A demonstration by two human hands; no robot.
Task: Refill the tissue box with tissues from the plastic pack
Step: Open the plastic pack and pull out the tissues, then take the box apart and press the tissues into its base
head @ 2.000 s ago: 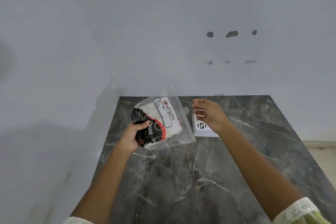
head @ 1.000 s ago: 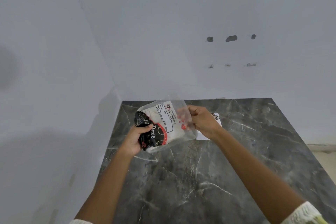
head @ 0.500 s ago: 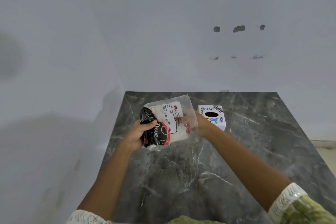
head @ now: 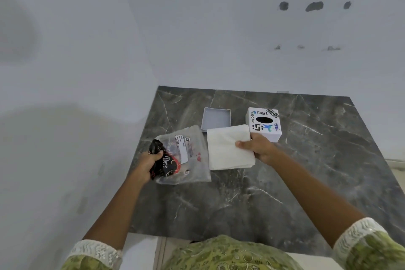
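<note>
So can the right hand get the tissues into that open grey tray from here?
Probably yes: the right hand holds the tissue stack just in front of the open tray, with nothing between them.

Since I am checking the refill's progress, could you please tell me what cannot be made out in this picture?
- Head view: whether any tissues remain in the plastic pack; its print and the left hand cover the inside.
- Inside the tissue box: its slot shows only black.
- Small label text on the pack: blurred.
- Tissue stack count: the layers are too fine to count, and the right hand covers one edge.
</note>
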